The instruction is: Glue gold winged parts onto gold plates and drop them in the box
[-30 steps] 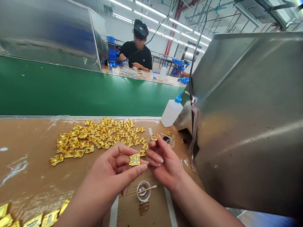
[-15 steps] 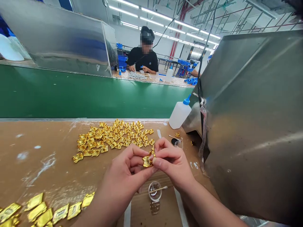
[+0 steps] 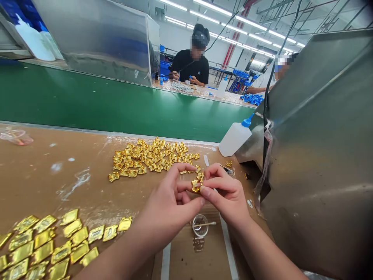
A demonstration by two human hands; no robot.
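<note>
Between my fingertips is a small shiny gold part [image 3: 196, 186]. My right hand [image 3: 229, 192] pinches it with thumb and fingers. My left hand [image 3: 175, 198] supports it from the left, middle finger against it and thumb just below, while the index finger is raised over it. Behind my hands lies a cluster of similar gold parts [image 3: 151, 155]. Flatter gold pieces [image 3: 43, 237] lie in rows at the lower left. Below my hands stands a small clear cup [image 3: 200, 226] with a cotton swab [image 3: 205, 224] across it.
A white squeeze bottle [image 3: 234, 138] with a blue tip stands at the right, beside a large metal panel [image 3: 320, 155]. A green belt [image 3: 116, 112] runs behind the brown tabletop [image 3: 96, 198]. Across it, a person in black [image 3: 189, 66] works; another person [image 3: 262, 81] is partly hidden.
The view has turned left, so things appear farther right. My left index finger has lifted and straightened away from the gold part; my right hand still pinches it.
</note>
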